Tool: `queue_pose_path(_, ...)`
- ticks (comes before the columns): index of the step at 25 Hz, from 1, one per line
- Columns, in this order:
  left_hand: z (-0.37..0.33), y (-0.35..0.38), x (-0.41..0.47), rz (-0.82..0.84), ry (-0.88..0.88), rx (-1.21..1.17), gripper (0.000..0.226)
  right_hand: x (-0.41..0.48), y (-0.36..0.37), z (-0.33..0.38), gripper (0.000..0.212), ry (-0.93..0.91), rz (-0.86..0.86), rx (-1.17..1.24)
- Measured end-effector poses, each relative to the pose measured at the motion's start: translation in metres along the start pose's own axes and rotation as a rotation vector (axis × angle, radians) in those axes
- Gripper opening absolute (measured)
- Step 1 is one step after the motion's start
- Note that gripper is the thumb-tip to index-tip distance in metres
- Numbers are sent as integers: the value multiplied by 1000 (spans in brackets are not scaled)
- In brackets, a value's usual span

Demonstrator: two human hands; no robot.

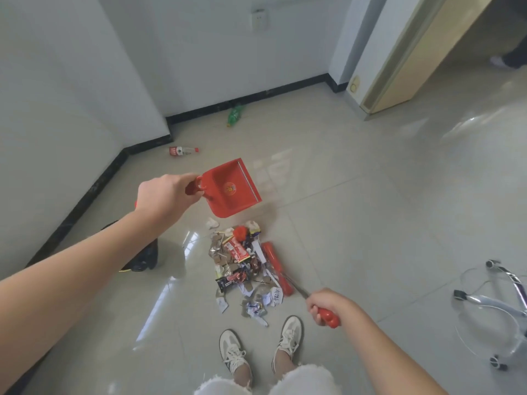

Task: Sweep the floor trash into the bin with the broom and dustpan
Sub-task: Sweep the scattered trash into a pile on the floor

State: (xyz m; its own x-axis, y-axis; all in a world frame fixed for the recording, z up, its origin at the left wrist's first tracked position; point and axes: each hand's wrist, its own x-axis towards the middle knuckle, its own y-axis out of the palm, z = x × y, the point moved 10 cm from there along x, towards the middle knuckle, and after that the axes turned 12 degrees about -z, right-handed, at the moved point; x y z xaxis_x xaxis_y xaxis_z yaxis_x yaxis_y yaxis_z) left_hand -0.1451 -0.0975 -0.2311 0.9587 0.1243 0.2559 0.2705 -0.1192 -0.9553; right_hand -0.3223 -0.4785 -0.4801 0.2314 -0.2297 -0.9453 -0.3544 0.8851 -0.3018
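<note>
Trash (242, 263) lies piled at frame centre, broom (278, 266) head against its right edge. Left grip (165, 195) holds the dustpan (232, 189) raised just above the pile; right grip (325, 305) clasps the broom handle. Gathering seems done; next, set the pan's lip down and sweep in.

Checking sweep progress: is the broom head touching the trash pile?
Touching. Head view shows the broom head lying against the right edge of the trash pile, no floor between.
</note>
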Motion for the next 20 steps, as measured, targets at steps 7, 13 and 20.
queue_pose_path(7, 42, -1, 5, 13, -107, -29, 16, -31, -28, 27, 22, -60, -117, -25)
queue_pose_path(13, 26, 18, 25, 28, -167, -37, 20, -26, -64, 116, 32, -227, -220, -95)
queue_pose_path(20, -46, 64, 84, 31, -284, -25, 17, 21, -149, 230, 32, -377, -126, -171)
